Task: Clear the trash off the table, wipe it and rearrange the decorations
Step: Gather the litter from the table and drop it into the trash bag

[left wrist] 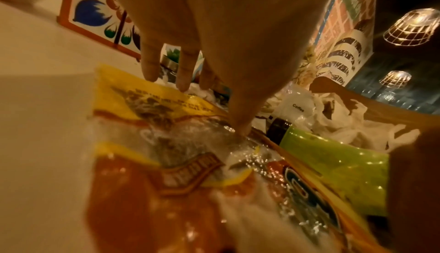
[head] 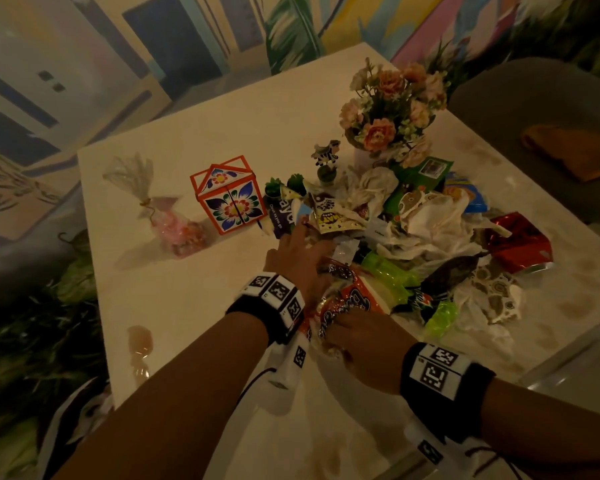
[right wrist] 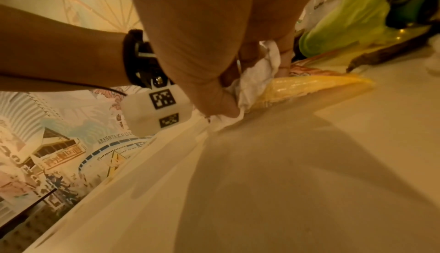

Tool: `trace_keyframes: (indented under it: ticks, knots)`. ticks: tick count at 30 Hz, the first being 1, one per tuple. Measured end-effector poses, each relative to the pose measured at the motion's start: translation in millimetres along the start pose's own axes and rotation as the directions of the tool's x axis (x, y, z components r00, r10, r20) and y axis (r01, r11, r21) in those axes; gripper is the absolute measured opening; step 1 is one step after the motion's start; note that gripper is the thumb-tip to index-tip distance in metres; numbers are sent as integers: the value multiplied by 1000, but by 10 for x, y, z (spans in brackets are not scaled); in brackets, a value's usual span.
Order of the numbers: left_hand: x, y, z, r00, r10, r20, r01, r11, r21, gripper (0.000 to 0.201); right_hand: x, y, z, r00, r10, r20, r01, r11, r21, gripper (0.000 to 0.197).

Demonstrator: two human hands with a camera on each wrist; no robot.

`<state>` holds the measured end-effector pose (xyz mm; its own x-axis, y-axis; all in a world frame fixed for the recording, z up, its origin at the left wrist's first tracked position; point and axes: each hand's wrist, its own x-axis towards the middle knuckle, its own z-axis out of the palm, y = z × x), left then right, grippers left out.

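Pressing a crinkly orange wrapper [head: 347,299], left hand [head: 297,261] spread; right hand [head: 364,344] pinching white tissue [right wrist: 257,76].

On the table [head: 174,299], the trash pile [head: 426,237] fills the right half, with the flower vase [head: 388,133] behind it at the far edge. A cow figurine [head: 326,154] stands just left of the vase. Left of the pile sits the gift box [head: 227,197], and further left lies the candy bag [head: 174,220]. Two small plants [head: 284,185] stand between the box and the pile. At the pile's near edge a snack bag [head: 343,303] lies under both hands, the left hand [head: 298,261] beyond the right hand [head: 364,344].
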<state>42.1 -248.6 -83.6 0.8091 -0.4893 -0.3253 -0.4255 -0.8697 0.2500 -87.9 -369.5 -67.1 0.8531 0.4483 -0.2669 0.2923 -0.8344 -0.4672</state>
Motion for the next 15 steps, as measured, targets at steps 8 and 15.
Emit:
trace_keyframes:
  ticks: [8, 15]
  knots:
    - [109, 22, -34, 1000, -18, 6, 18, 997, 81, 52, -146, 67, -268, 988, -58, -146, 59, 998, 5, 13]
    - [128, 48, -101, 985, 154, 81, -169, 961, 221, 46, -239, 149, -563, 968, -10, -251, 19, 999, 33, 22]
